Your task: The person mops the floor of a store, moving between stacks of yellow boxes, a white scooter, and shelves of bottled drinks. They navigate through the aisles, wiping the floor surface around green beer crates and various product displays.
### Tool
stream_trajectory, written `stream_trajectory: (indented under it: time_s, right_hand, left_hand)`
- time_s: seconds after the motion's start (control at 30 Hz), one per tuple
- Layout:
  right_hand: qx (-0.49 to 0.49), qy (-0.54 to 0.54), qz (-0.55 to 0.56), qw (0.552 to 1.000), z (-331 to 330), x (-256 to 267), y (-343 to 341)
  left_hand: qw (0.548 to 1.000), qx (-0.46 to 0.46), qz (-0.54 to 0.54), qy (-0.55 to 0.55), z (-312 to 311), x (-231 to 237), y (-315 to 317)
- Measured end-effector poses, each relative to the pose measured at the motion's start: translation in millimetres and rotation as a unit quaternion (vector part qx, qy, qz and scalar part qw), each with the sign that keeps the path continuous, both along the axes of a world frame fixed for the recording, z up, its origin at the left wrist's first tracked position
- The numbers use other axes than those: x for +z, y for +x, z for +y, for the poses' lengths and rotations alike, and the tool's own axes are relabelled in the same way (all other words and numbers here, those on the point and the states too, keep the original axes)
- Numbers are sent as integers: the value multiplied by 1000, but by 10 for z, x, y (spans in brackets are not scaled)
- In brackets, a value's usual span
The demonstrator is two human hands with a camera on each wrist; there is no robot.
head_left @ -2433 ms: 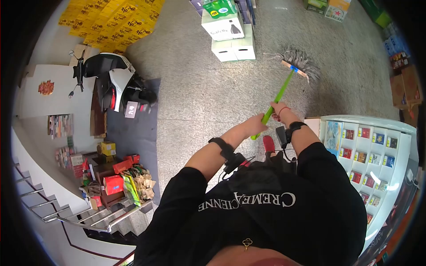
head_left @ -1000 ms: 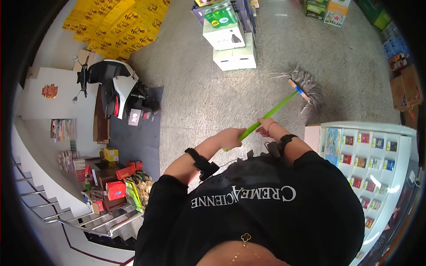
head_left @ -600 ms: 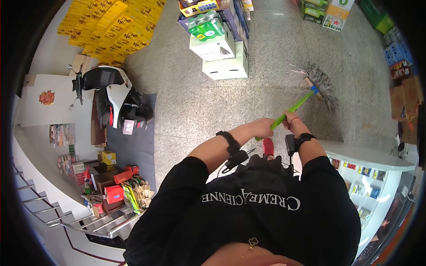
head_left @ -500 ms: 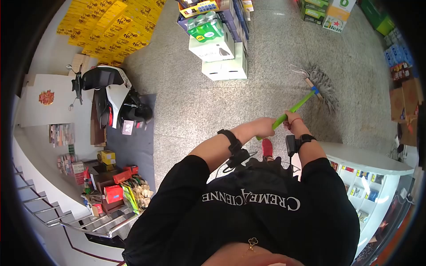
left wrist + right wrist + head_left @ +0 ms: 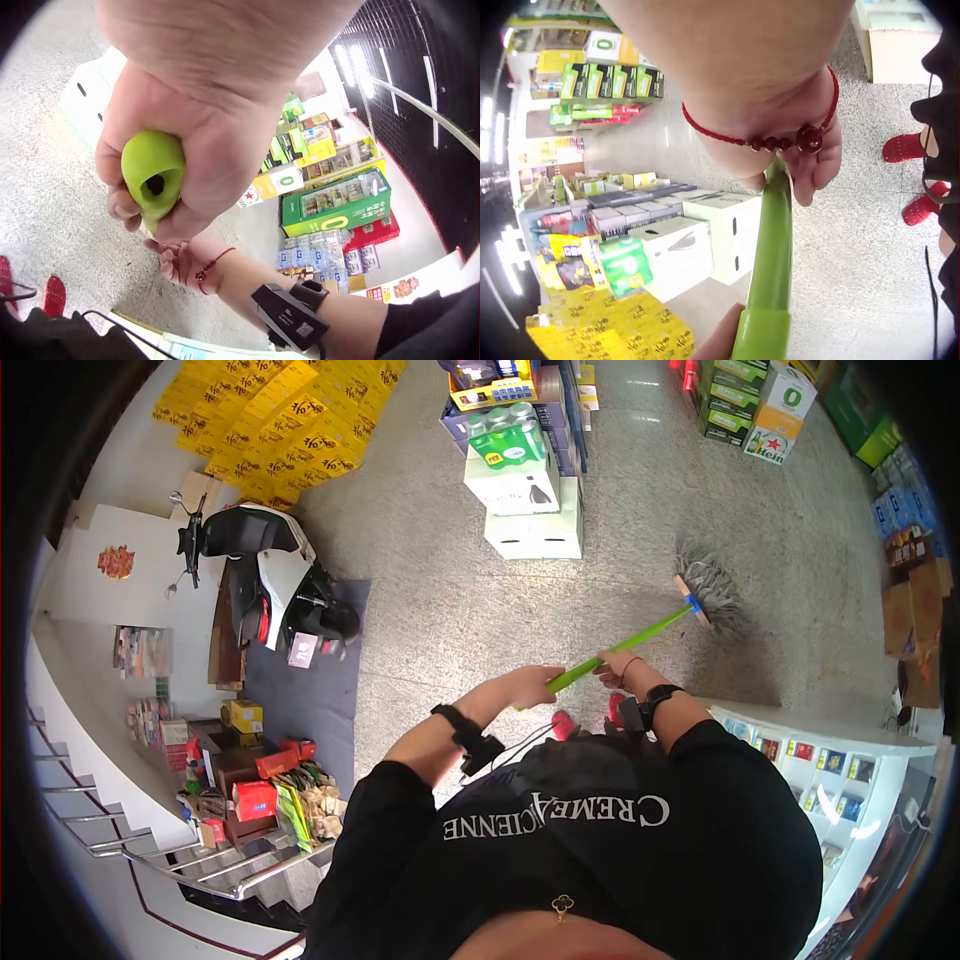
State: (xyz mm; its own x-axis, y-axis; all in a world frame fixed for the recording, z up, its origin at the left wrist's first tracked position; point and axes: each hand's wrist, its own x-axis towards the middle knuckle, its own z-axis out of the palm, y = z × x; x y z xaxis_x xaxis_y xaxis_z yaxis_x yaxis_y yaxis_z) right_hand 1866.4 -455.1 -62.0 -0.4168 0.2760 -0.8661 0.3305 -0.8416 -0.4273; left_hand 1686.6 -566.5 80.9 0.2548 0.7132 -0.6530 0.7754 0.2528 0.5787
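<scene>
In the head view a mop (image 5: 640, 637) with a bright green handle slants across the floor ahead of the body. Its grey string head (image 5: 716, 592) lies on the speckled floor at the right, joined by a blue clamp and a wooden bar. My left hand (image 5: 527, 687) grips the upper end of the handle; in the left wrist view the hollow green end (image 5: 155, 171) sticks out of the curled fingers. Farther down the handle my right hand (image 5: 620, 668), wearing a red beaded bracelet (image 5: 769, 143), holds it, its grip partly hidden by the wrist in the right wrist view.
Stacked white cartons (image 5: 533, 532) stand ahead of the mop. A white display counter (image 5: 840, 760) is close on the right. At the left are a parked scooter (image 5: 280, 570), yellow boxes (image 5: 290, 435) and a stair railing (image 5: 240, 885). Red shoes (image 5: 563, 724) show below the hands.
The mop head has come back closer to the body, and both hands have shifted left with the handle, which lies flatter across the view. Both hands keep their hold.
</scene>
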Motion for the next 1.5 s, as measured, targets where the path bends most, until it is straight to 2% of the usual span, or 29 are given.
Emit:
stream_trajectory:
  time_s: [0.03, 0.07, 0.17, 0.2, 0.27, 0.3, 0.4, 0.43, 0.5, 0.53, 0.57, 0.6, 0.73, 0.8, 0.83, 0.87, 0.9, 0.93, 1.03, 1.13, 1.2, 1.27, 1.33, 1.37, 1.43, 1.47, 1.5]
  right_hand:
    - [55, -1, -5, 998, -73, 57, -98]
    - [55, 3, -3, 998, -151, 59, -232]
    - [120, -110, 98, 982, -457, -202, -566]
    - [119, -110, 98, 982, -548, -322, -658]
    - [319, 53, 104, 941, -723, -480, -836]
    - [233, -50, 58, 970, -806, -266, -934]
    - [273, -118, 117, 948, -960, -692, -1132]
    - [271, -120, 117, 948, -969, -759, -1165]
    - [235, -224, 159, 932, -936, -910, -1184]
    - [234, -225, 158, 933, -907, -1120, -1205]
    - [358, -83, 210, 906, -875, -1425, -1229]
    - [468, 61, 253, 845, -827, -1604, -1236]
    - [415, 55, 259, 870, -635, -1826, -1173]
    - [458, 260, 236, 817, -480, -2031, -1117]
    - [456, 260, 235, 818, -359, -1819, -1066]
    - [332, 77, 181, 923, -188, -1385, -982]
    - [187, -110, 116, 969, -25, -938, -908]
    - [187, -110, 116, 969, 131, -669, -852]
    - [161, 36, -4, 986, 606, -119, -701]
    - [133, 81, -11, 988, 1222, -56, -531]
    - [132, 65, -11, 989, 1718, -147, -345]
    - [123, 50, -11, 991, 2189, -207, -155]
    - [45, 66, -43, 996, 2593, -233, 16]
    - [44, 65, -43, 996, 2801, -274, 106]
    - [-22, 64, 11, 998, 3153, -327, 216]
    - [-21, 60, 9, 998, 3274, -334, 228]
    - [1, 91, -39, 995, 3396, -225, 242]
  left_hand:
    - [999, 32, -1, -37, -109, 186, -54]
    - [995, 65, -4, -75, -236, 315, -148]
    - [991, 94, 10, -99, -655, 361, -443]
    - [991, 92, 10, -99, -804, 319, -543]
    - [978, 168, -28, -116, -1105, 168, -735]
    - [978, 180, -40, -101, -1227, 147, -799]
    - [977, 192, -50, -75, -1483, 79, -940]
    - [974, 202, -63, -78, -1480, 141, -936]
    - [971, 209, -73, -85, -1488, 93, -948]
    - [969, 217, -81, -88, -1476, 81, -957]
    - [969, 217, -83, -89, -1448, 101, -949]
    - [969, 214, -83, -90, -1396, 148, -932]
    - [978, 182, -58, -79, -1131, 189, -828]
    - [977, 186, -57, -85, -881, 283, -745]
    - [975, 192, -57, -92, -741, 313, -707]
    - [976, 190, -57, -92, -596, 294, -671]
    - [970, 205, -74, -107, -445, 271, -627]
    - [964, 221, -91, -120, -276, 251, -575]
    - [965, 221, -77, -122, 357, 357, -365]
    - [962, 230, -78, -128, 1029, 227, -214]
    - [961, 235, -90, -113, 1465, 97, -54]
    - [956, 245, -102, -127, 1981, 169, 186]
    - [964, 229, -71, -113, 2447, 76, 392]
    - [964, 229, -70, -115, 2662, 42, 480]
    - [966, 222, -65, -117, 3036, 86, 614]
    - [965, 223, -66, -121, 3175, 126, 647]
    - [967, 217, -67, -119, 3318, 157, 695]
